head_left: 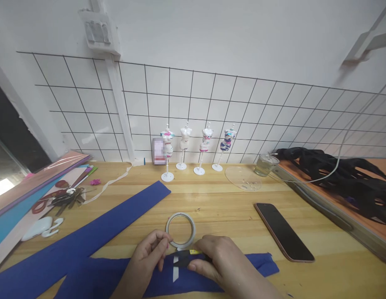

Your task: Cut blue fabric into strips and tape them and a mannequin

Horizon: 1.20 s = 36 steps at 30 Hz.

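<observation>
over blue fabric, left hand pinched, right hand curled

four small white dress-form stands by the wall, black phone lying at right, keys and white earbuds case at left, glass of liquid beyond
</observation>
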Each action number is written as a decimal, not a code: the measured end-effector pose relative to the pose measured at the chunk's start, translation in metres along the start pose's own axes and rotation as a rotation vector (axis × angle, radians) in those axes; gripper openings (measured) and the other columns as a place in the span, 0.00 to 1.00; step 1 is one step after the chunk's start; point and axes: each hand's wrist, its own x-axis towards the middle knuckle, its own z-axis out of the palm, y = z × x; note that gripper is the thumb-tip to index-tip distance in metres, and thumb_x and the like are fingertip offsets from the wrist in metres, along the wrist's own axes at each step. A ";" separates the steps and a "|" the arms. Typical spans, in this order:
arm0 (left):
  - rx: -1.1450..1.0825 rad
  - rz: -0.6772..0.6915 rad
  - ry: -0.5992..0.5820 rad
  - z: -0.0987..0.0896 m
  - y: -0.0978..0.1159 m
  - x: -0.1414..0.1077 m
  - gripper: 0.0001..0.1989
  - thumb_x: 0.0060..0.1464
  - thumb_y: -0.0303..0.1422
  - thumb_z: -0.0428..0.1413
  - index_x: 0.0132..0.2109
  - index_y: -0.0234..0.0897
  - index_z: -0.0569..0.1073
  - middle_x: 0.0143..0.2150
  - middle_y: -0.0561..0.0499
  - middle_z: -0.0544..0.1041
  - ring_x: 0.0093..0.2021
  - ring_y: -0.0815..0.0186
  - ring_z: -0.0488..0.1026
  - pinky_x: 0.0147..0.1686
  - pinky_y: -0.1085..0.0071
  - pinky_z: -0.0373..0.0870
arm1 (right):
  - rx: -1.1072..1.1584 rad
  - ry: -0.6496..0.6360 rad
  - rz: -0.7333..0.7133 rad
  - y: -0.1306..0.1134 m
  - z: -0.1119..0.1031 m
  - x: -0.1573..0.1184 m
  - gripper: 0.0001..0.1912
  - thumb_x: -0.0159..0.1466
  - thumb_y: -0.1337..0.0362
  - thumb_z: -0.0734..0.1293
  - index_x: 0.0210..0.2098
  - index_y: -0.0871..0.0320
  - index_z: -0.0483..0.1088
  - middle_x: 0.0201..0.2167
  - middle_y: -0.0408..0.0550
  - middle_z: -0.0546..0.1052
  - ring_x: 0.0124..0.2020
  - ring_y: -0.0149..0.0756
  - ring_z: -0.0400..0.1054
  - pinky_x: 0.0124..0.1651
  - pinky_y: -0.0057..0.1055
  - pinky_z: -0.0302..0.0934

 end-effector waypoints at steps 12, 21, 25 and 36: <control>-0.246 -0.222 -0.116 0.006 -0.001 -0.002 0.15 0.45 0.44 0.58 0.32 0.38 0.64 0.30 0.51 0.78 0.31 0.64 0.76 0.32 0.69 0.70 | -0.151 0.186 0.008 0.007 0.000 0.001 0.19 0.63 0.49 0.57 0.37 0.56 0.69 0.30 0.46 0.72 0.31 0.35 0.66 0.31 0.26 0.54; -0.175 -0.222 -0.047 0.009 0.000 -0.001 0.20 0.40 0.49 0.58 0.28 0.38 0.64 0.27 0.49 0.78 0.28 0.62 0.77 0.27 0.70 0.71 | -0.423 0.248 0.593 0.083 -0.005 0.007 0.13 0.64 0.61 0.56 0.43 0.61 0.66 0.33 0.55 0.74 0.36 0.43 0.70 0.35 0.32 0.59; -0.166 -0.201 -0.068 0.008 -0.001 -0.003 0.19 0.42 0.49 0.58 0.29 0.38 0.64 0.28 0.50 0.77 0.29 0.62 0.76 0.28 0.69 0.71 | -0.497 0.300 0.647 0.099 -0.005 0.007 0.13 0.62 0.66 0.58 0.44 0.63 0.67 0.37 0.62 0.73 0.41 0.52 0.68 0.39 0.43 0.59; -0.150 -0.109 -0.082 0.010 -0.003 -0.004 0.18 0.44 0.48 0.56 0.32 0.38 0.64 0.29 0.51 0.76 0.27 0.64 0.75 0.25 0.70 0.70 | -0.012 0.249 -0.201 0.026 0.027 0.012 0.14 0.60 0.71 0.63 0.45 0.55 0.67 0.45 0.46 0.71 0.50 0.35 0.59 0.54 0.33 0.53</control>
